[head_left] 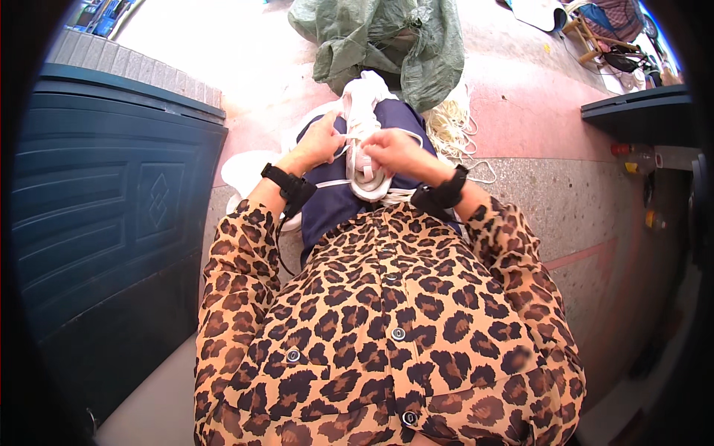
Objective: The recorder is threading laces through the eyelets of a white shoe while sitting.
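Observation:
A white lace-up shoe (370, 187) lies on my lap over dark blue cloth, one rounded end pointing toward me. My left hand (321, 143) is at the shoe's left side, its fingers closed on a white shoelace (343, 137). Over the shoe's upper, my right hand (394, 154) has its fingers pinched together on the lace, though the fingertips are partly hidden. Another strand of white lace (332, 183) trails across the blue cloth (325, 202) on the left. More white material lies beyond the shoe.
A heap of loose cream-white laces (452, 126) lies right of my knees. Ahead is a large green woven sack (387, 44). White shoe-like pieces (249, 172) rest to my left. A dark blue panelled door (111, 178) stands at left; a dark ledge (632, 111) juts in at right.

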A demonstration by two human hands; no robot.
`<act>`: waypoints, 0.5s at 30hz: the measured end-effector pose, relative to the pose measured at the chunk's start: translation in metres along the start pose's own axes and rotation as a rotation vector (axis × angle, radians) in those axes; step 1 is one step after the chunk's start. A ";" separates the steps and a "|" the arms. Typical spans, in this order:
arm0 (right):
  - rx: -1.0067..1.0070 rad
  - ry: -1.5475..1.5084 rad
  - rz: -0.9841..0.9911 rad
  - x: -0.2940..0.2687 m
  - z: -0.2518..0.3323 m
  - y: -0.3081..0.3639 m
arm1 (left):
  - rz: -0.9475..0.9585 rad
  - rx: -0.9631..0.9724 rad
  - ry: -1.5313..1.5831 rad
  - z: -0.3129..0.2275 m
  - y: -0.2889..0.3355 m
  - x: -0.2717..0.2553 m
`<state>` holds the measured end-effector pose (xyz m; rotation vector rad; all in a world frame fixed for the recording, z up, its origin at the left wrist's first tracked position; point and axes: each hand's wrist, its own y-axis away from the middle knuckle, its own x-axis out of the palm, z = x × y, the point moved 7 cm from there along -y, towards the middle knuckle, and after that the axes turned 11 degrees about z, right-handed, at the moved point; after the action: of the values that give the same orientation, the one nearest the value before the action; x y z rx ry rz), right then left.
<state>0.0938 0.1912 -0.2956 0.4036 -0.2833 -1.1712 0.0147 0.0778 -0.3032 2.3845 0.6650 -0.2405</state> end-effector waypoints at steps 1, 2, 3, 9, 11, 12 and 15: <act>0.041 0.027 -0.028 0.006 -0.002 -0.001 | -0.012 -0.001 0.069 -0.001 0.002 -0.002; 0.051 0.094 -0.068 0.007 -0.006 -0.005 | -0.012 -0.002 0.072 -0.002 0.005 -0.003; 0.061 0.161 -0.108 0.008 -0.014 -0.011 | -0.003 -0.022 0.197 -0.001 0.008 -0.004; -0.021 0.425 -0.240 0.009 -0.017 -0.031 | -0.020 -0.062 0.397 0.015 0.009 0.003; 0.037 0.461 -0.129 0.012 -0.016 -0.037 | -0.029 -0.053 0.427 0.019 0.008 0.007; 0.038 0.462 -0.127 0.009 -0.015 -0.040 | -0.031 -0.062 0.413 0.021 0.007 0.009; 0.115 0.380 0.013 0.014 -0.020 -0.045 | -0.035 -0.066 0.381 0.022 0.005 0.010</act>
<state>0.0700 0.1671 -0.3335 0.7130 -0.0224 -1.0438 0.0256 0.0646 -0.3204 2.3759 0.8728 0.2257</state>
